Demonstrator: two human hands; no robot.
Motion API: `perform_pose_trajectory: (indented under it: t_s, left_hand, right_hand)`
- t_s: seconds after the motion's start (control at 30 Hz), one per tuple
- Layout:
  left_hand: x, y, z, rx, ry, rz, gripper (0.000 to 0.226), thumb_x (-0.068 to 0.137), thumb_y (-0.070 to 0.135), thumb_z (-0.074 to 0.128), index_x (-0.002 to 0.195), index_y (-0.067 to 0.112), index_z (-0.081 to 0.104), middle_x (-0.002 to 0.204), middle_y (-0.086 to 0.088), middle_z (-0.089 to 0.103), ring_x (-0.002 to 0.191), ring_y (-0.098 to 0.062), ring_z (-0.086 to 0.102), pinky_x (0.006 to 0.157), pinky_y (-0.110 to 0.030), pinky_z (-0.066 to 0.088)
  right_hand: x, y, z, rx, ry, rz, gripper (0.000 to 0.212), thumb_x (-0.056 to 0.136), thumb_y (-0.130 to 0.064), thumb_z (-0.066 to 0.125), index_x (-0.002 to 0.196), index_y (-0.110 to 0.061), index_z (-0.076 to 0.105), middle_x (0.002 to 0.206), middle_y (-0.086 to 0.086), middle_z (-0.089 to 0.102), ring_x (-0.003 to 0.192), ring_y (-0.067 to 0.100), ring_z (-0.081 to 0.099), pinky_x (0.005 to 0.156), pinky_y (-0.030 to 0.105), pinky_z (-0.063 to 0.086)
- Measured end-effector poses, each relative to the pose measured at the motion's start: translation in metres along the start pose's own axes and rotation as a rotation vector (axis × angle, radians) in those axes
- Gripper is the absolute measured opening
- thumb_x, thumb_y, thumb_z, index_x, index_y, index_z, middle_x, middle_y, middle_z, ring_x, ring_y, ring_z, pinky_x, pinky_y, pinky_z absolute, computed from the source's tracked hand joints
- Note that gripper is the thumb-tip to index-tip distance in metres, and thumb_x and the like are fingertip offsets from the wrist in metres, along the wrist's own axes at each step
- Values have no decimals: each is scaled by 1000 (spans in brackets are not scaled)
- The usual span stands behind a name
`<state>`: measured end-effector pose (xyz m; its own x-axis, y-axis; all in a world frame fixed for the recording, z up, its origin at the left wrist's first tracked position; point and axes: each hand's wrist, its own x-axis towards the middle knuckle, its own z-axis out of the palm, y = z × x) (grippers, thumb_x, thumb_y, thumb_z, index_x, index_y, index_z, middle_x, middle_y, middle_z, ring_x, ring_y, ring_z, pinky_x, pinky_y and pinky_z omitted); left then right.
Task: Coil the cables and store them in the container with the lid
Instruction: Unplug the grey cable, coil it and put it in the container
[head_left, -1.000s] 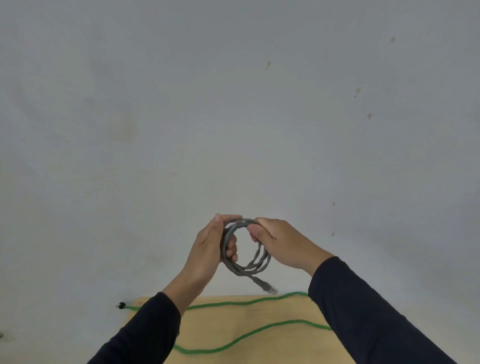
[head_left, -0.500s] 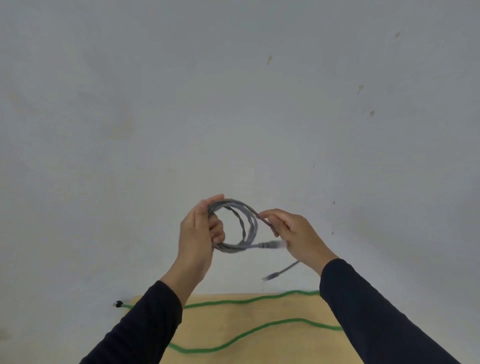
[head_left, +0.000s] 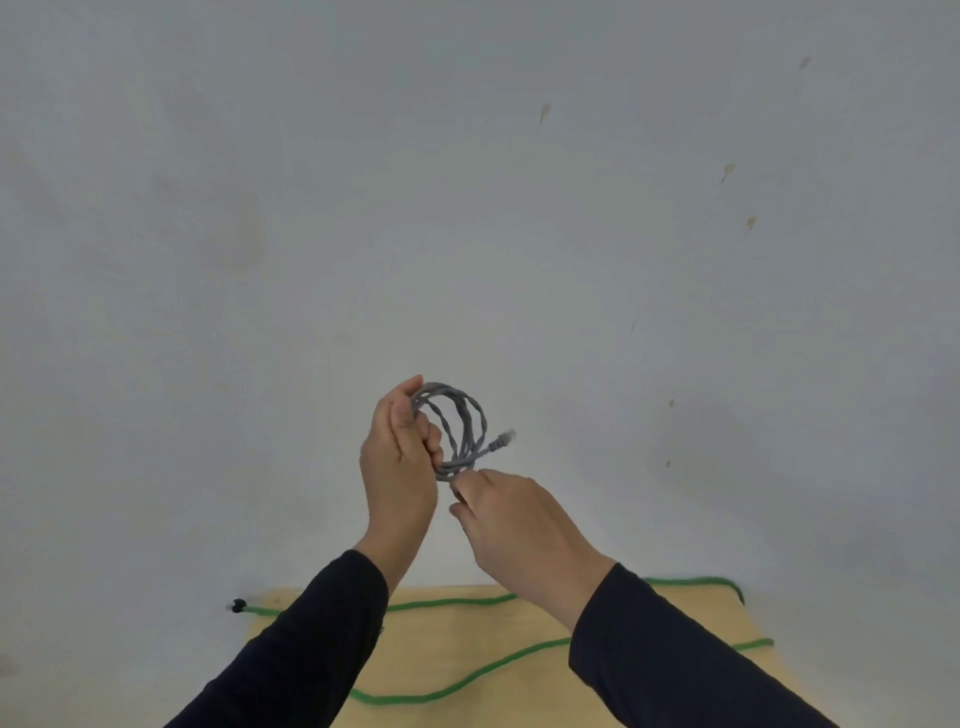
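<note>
A grey cable (head_left: 460, 421) is wound into a small coil held up in front of the wall. My left hand (head_left: 397, 467) grips the coil's left side, thumb on top. My right hand (head_left: 514, 525) pinches the cable at the coil's lower edge, below the left fingers. One plug end (head_left: 501, 440) sticks out to the right of the coil. A green cable (head_left: 467, 680) lies loose in curves on the wooden table (head_left: 467, 639) below my arms. No container with a lid is in view.
A plain grey-white wall (head_left: 467, 208) fills most of the view behind the table. The green cable's black end (head_left: 239, 605) hangs off the table's far left corner. Dark sleeves cover both forearms.
My right hand has dropped from the coil's right side to its lower edge and pinches it there. The loose plug end now sticks out right of the coil. The left hand keeps its hold.
</note>
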<state>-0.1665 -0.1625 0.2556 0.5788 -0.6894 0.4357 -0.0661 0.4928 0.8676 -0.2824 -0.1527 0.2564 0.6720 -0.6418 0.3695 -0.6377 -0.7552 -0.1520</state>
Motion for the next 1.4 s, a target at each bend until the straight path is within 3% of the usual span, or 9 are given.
perform_pose_trajectory:
  t_s: [0.1,0.3,0.57,0.73,0.87,1.0,1.13,1.3,1.4]
  left_hand:
    - [-2,-2,-1,25,-72,18,32,100,27,30,106,24,61,55,10,39,49,-9,37,44,-24,34]
    - [1,-2,-9,78,-254,89,32,99,27,32,100,23,63,49,12,39,47,-10,33,43,-21,32]
    - [-4,-4,-13,124,-360,86,32,96,30,32,95,31,64,57,-24,43,48,-18,38,41,-31,37]
    - [-8,-10,-14,70,-397,20,36,99,24,30,95,24,65,47,10,31,43,-11,27,38,-20,26]
    - [-9,-8,-16,-7,-400,-61,37,99,25,31,92,24,67,52,8,28,47,-12,25,41,-20,24]
    - [-5,-6,-22,-75,-397,-120,35,99,22,31,96,14,66,52,10,30,47,-8,27,42,-17,24]
    - [-6,-7,-24,-80,-420,-146,35,99,24,32,97,13,65,52,10,31,47,-8,28,42,-17,26]
    - [-8,-7,-10,-78,-428,-125,35,99,28,32,99,18,66,54,3,35,50,-11,32,44,-19,30]
    - [-8,-6,-8,-84,-489,-174,38,97,38,29,104,27,65,82,-17,61,70,-23,54,61,-31,46]
  right_hand:
    - [5,-3,-16,410,-61,59,16,91,-15,48,86,-7,61,68,2,59,51,9,44,51,19,35]
    - [9,16,-32,1103,-279,222,34,83,-6,35,89,-6,68,78,8,69,53,15,53,54,22,43]
    - [10,16,-36,994,-57,154,9,86,-13,61,82,-12,70,58,-16,62,51,-1,52,53,10,41]
    - [21,32,-52,1166,137,248,18,92,-17,51,97,-10,67,66,3,57,46,8,43,48,16,38]
    - [21,44,-54,1303,138,360,21,95,-6,44,113,-2,54,73,4,63,51,9,50,47,16,41]
    - [18,56,-49,1076,275,532,17,95,-9,44,110,-6,50,64,2,60,45,11,43,41,16,36]
    - [14,56,-49,923,256,529,13,94,-11,47,101,-9,57,63,4,61,43,11,48,42,19,41]
    - [13,26,-45,1179,149,388,8,92,-10,52,87,-8,58,69,6,66,54,18,64,53,26,57]
    - [13,15,-41,1194,91,302,12,93,-9,49,84,-6,57,77,6,69,71,23,71,67,27,59]
